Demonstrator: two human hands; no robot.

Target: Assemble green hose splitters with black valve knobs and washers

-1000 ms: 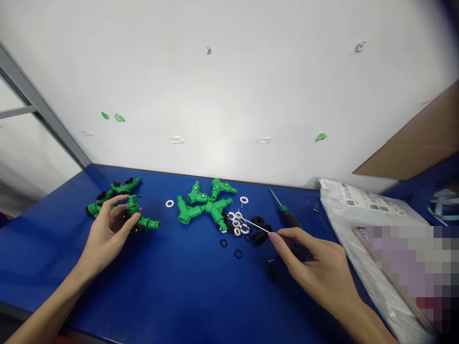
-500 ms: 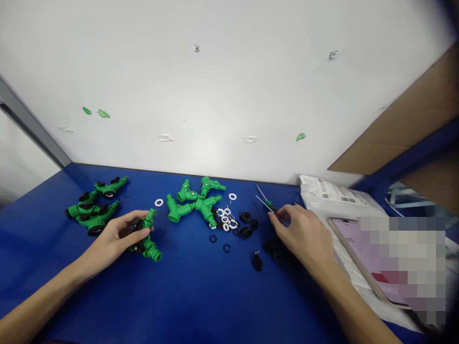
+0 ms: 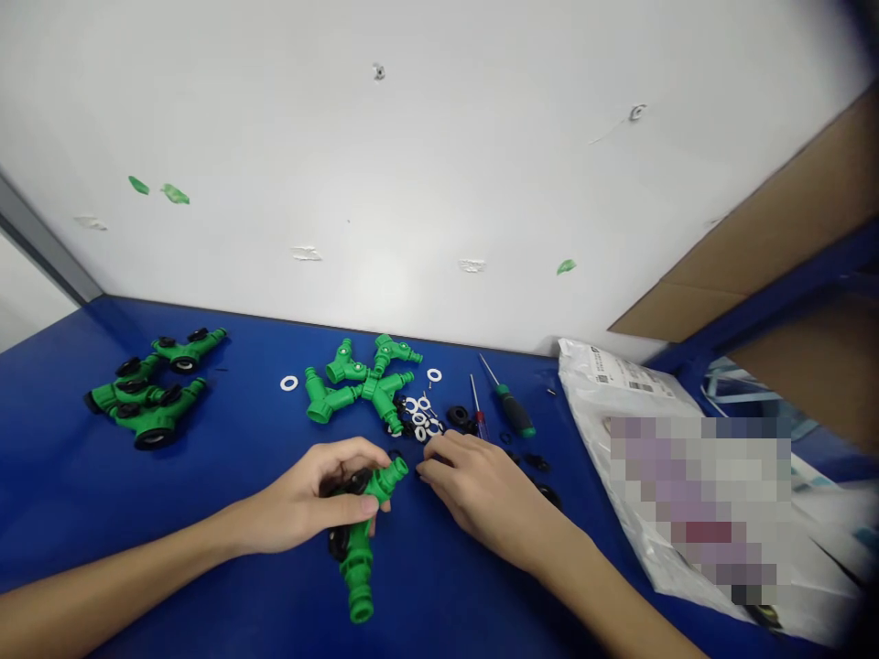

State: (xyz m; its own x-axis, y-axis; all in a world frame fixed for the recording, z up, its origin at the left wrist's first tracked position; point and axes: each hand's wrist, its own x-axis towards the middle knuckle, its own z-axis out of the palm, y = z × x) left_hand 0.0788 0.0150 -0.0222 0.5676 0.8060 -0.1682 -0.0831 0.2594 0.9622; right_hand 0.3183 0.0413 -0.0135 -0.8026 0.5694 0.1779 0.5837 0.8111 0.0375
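Both hands have come together near the front middle of the worktop (image 3: 233, 384), and the right hand (image 3: 484, 499) no longer holds its thin screwdriver. The left hand (image 3: 302, 494) firmly grasps a green plastic hose splitter (image 3: 357, 572), its fingers wrapped around the body and black valve knobs showing beneath them. The splitter's lower outlet points toward the worktop's near edge. The right hand is relaxed and empty, its fingertips (image 3: 427, 469) just beside the splitter's upper end. White washers (image 3: 420, 414) and black rubber rings (image 3: 459, 415) lie scattered just behind the hands, beside green Y-connectors (image 3: 361, 384). Assembled splitters (image 3: 147, 403) sit toward the left edge. A red-handled screwdriver (image 3: 477, 412) lies near a green-handled screwdriver (image 3: 515, 412), with a plastic-wrapped package (image 3: 604, 384) at the right edge.
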